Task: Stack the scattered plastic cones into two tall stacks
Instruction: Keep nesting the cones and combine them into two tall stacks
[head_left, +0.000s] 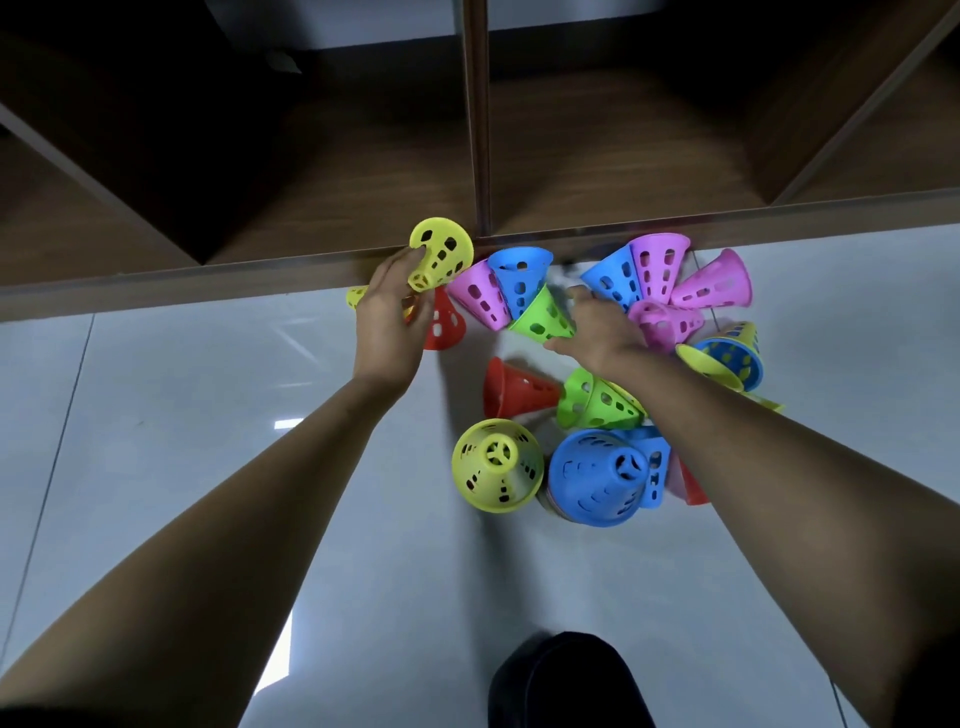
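Left grip (387, 322) clamped on yellow cone (441, 254) at shelf (208, 270) edge. Right grip (602, 332) pinches green cone (543, 319) just off shelf, tip shelfward. Blue stack (597, 475) well away from shelf; I judge right arm nearer.

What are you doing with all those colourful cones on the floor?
A person is stacking them. The left hand holds a yellow cone up by the shelf, and the right hand grips a green cone in the pile. Two stacks stand nearer: a yellow-topped stack and a blue-topped stack. Many other cones lie scattered.
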